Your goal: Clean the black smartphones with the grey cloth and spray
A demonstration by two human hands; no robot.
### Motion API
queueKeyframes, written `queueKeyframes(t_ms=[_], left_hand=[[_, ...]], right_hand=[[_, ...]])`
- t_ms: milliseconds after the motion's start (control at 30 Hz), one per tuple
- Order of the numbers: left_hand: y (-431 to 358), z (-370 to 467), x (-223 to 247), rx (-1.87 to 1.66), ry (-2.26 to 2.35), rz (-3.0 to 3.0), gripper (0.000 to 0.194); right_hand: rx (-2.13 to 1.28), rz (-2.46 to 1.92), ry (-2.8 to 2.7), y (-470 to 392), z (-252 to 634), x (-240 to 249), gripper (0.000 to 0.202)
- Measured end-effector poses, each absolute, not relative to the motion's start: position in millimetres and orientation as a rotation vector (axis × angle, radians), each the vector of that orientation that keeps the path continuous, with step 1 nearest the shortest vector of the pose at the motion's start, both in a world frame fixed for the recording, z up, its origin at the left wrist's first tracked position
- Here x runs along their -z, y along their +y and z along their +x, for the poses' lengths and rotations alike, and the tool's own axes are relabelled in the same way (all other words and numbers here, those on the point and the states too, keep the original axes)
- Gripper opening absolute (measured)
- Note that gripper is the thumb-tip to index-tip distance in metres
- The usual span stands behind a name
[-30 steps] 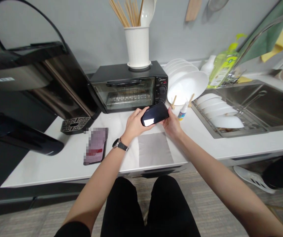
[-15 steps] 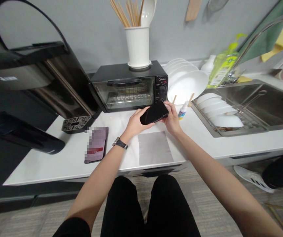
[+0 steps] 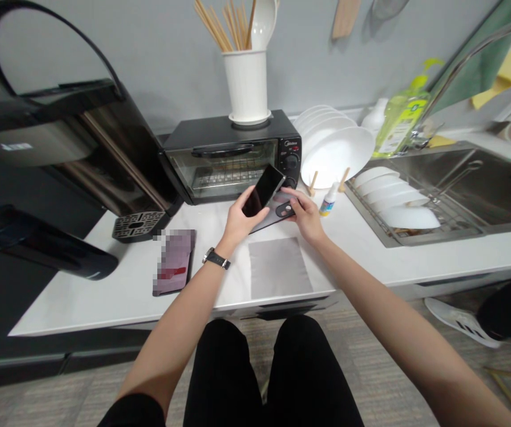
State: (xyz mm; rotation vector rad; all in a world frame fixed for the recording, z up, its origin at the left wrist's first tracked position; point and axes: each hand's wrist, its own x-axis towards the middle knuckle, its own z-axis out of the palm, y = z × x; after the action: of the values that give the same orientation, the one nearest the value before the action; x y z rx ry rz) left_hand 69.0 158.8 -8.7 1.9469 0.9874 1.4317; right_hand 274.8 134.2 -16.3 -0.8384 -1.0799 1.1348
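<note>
My left hand [image 3: 240, 225] grips a black smartphone [image 3: 262, 193], which is tilted up with its dark screen toward me. My right hand [image 3: 308, 220] pinches a phone case [image 3: 270, 216] by its right end; it is greyish with a dark oval camera cutout. The case lies below and to the right of the phone, and the phone's lower part overlaps it in view. Below both hands a grey cloth [image 3: 279, 267] is spread flat on the white counter [image 3: 228, 290]. Just right of my right hand stands a small spray bottle [image 3: 329, 200] with a white top.
Left of my forearm lies another phone [image 3: 181, 261], partly pixelated. A drinks machine [image 3: 99, 154] and a dark bottle [image 3: 59, 246] stand further left. Behind my hands is a toaster oven [image 3: 228, 154]. White plates [image 3: 339, 154] and a sink [image 3: 482, 196] with bowls are on the right.
The phone has come apart from its case. My left hand has turned the phone more upright and slightly left, while the case now shows in my right hand.
</note>
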Motion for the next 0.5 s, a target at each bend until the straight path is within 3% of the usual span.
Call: queueKeyframes(t_ms=[133, 233, 367, 500], left_hand=[[168.1, 61.2, 9.8, -1.561, 0.957, 1.882, 0.094], [165.8, 55.8, 5.3, -1.592, 0.909, 1.874, 0.089], [163.8, 48.8, -1.6, -1.68, 0.85, 1.798, 0.074], [167.0, 42.7, -4.1, -1.694, 0.932, 1.923, 0.075]], right_hand=[[-1.159, -0.823, -1.02, 129.2, 271.5, 12.4, 0.066], [-1.113, -0.845, -0.959, 130.3, 270.6, 13.7, 0.083], [-1.017, -0.873, -0.922, 135.8, 276.3, 18.8, 0.06], [-0.904, -0.894, -0.871, 137.2, 284.1, 19.7, 0.042]])
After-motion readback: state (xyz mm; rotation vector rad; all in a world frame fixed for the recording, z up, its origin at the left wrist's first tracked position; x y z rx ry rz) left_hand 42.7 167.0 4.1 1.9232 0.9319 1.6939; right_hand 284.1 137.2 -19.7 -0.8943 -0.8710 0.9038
